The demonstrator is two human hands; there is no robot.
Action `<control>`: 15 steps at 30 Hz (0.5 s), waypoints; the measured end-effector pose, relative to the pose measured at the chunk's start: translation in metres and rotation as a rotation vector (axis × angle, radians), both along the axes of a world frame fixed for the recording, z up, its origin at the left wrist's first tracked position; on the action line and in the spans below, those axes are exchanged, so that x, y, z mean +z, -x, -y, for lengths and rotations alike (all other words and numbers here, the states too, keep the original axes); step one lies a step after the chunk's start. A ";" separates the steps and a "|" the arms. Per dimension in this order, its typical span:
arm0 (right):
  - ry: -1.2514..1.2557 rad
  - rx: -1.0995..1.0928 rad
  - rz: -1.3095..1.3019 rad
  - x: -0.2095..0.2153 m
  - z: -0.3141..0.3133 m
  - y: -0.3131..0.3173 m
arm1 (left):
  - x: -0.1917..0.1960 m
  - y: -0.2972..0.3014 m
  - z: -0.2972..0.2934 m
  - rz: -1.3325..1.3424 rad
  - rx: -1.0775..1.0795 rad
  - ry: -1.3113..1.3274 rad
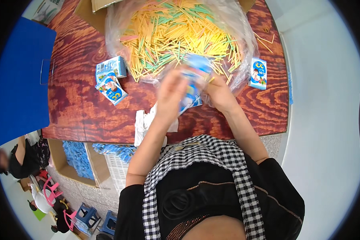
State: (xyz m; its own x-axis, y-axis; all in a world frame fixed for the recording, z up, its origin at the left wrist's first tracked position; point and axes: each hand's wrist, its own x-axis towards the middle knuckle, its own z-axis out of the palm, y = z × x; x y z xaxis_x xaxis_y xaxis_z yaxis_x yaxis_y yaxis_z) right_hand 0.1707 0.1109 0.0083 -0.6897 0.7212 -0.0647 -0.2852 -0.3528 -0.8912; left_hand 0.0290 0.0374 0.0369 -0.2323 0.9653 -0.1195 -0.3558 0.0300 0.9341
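My left hand [170,96] and my right hand [219,93] are together over the near middle of the wooden table [80,108]. Between them they hold a small blue and white printed packet [193,80], blurred by motion. A few yellow sticks poke out near my right fingers. Just beyond the hands lies a large clear plastic bag [236,24] spread open, full of thin yellow, green and pink sticks [176,32].
Three blue printed packets [111,80] lie in a small pile at the left, one more packet [258,73] at the right. A white cloth [144,122] hangs at the near edge. A blue board [20,76] stands left. Crates with blue items [78,158] sit below.
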 end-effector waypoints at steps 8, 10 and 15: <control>-0.387 -0.266 0.092 0.012 0.004 0.014 | -0.034 -0.009 0.007 1.236 -0.053 -0.001; -0.399 -0.273 0.091 0.014 0.009 0.017 | -0.025 -0.012 0.006 1.267 -0.055 -0.033; -0.420 -0.262 0.120 0.012 0.013 0.016 | -0.024 -0.010 0.011 1.145 -0.028 0.021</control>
